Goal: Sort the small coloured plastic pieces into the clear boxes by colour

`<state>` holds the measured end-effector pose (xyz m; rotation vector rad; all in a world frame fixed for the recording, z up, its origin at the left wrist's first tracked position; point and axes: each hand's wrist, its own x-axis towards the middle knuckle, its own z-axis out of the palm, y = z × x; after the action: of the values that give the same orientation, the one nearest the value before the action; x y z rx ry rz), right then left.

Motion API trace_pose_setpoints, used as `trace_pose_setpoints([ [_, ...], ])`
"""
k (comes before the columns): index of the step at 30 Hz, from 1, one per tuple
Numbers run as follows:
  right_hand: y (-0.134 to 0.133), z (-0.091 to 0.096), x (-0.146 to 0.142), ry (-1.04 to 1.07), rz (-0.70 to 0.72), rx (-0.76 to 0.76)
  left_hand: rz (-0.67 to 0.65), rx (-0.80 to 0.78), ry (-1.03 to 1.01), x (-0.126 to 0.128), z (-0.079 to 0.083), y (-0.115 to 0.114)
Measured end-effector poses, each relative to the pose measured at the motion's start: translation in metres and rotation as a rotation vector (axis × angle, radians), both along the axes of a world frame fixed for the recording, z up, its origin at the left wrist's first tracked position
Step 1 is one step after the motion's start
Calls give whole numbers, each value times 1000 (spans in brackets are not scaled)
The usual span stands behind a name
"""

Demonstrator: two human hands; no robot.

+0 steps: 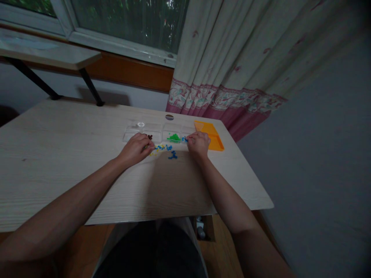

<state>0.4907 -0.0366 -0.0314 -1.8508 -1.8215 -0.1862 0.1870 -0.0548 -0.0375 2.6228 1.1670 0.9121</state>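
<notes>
A clear plastic box (145, 127) with several compartments lies on the pale wooden table (72, 154). One compartment holds green pieces (174, 137), another a few dark brown pieces (150, 136). Loose blue pieces (172, 155) and yellow pieces (158, 148) lie on the table just in front of the box. My left hand (135, 148) rests curled at the box's near edge, fingertips pinched among the yellow pieces. My right hand (198, 142) is closed at the box's right end, fingertips pinched at some blue pieces (184, 139).
An orange lid (213, 138) lies flat right of the box, close to the table's right edge. A small dark round disc (169, 117) sits behind the box. A curtain (232, 58) hangs beyond the table's far right corner. A shelf on black brackets (43, 54) juts out at far left.
</notes>
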Motion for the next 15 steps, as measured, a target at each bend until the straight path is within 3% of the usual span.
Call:
trace_pose_setpoints([
  [4,1,-3,-1,-6,-9,-25,6,4,-18,1,3,-2],
  [8,-2,-2,-4,-5,53,46,16,-40,-92,4,5,-5],
  [15,-26,7,-44,-107,477,77,112,-372,-401,13,-1,-9],
])
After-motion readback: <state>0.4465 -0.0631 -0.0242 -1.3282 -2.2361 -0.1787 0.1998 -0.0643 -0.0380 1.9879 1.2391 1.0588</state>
